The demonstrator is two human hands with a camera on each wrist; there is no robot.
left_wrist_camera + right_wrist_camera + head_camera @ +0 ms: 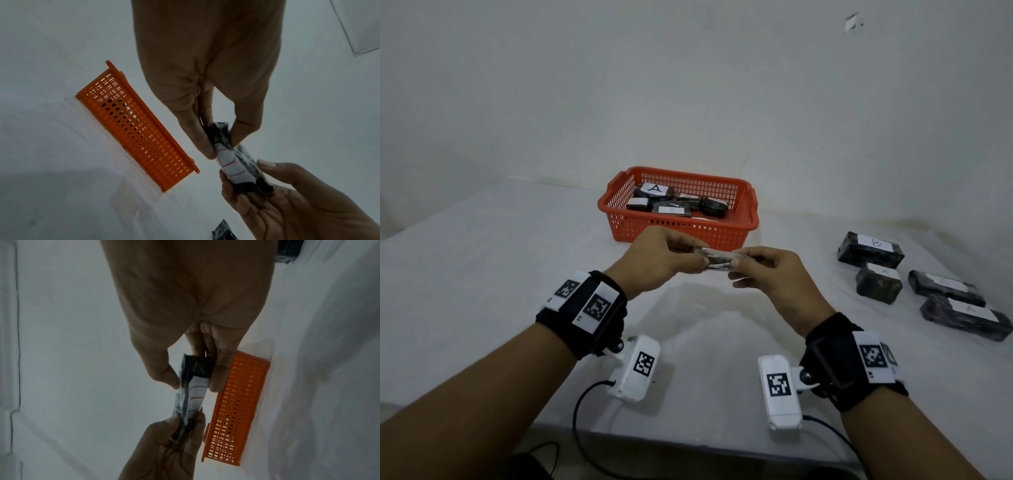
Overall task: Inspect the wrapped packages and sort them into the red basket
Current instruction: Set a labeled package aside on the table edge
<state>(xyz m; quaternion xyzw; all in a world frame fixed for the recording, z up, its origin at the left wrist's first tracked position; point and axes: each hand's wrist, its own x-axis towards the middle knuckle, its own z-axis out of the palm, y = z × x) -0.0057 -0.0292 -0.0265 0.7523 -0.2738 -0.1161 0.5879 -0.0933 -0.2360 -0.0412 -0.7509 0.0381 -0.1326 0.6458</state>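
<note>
Both hands hold one small black-wrapped package above the table, just in front of the red basket. My left hand pinches its left end and my right hand pinches its right end. In the wrist views the package shows a white label with red marks, facing down. My left hand grips it between thumb and fingers, as does my right hand. The basket holds several black packages, two with labels reading A.
Several black-wrapped packages lie on the table at the right: one labelled B, a smaller one and two longer ones. A white wall stands behind the table. Cables hang over the table's near edge.
</note>
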